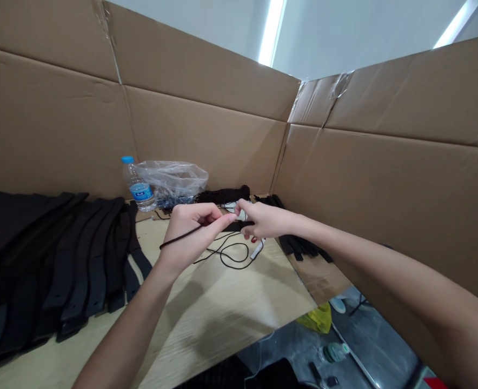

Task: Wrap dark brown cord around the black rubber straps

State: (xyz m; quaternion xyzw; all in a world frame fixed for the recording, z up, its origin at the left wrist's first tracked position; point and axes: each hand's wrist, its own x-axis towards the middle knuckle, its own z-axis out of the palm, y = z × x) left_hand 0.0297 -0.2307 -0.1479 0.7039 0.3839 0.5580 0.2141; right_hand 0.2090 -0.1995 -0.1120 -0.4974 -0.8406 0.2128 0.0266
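My left hand (pixel 192 229) pinches a thin black cord (pixel 180 236) that runs out from its fingers toward my wrist. My right hand (pixel 263 220) meets it fingertip to fingertip and grips a flat black strap piece (pixel 239 225). Both hands hover just above the light wooden table (pixel 218 308). Under them lie loose loops of black cord (pixel 233 254) and a small white tool with a red part (pixel 257 247).
A row of flat black straps (pixel 60 259) covers the table's left side. At the back stand a water bottle (pixel 138 186), a clear plastic bag (pixel 174 181) and a dark cord pile (pixel 223 194). More black straps (pixel 299 243) lie right. Cardboard walls (pixel 206 135) surround the table.
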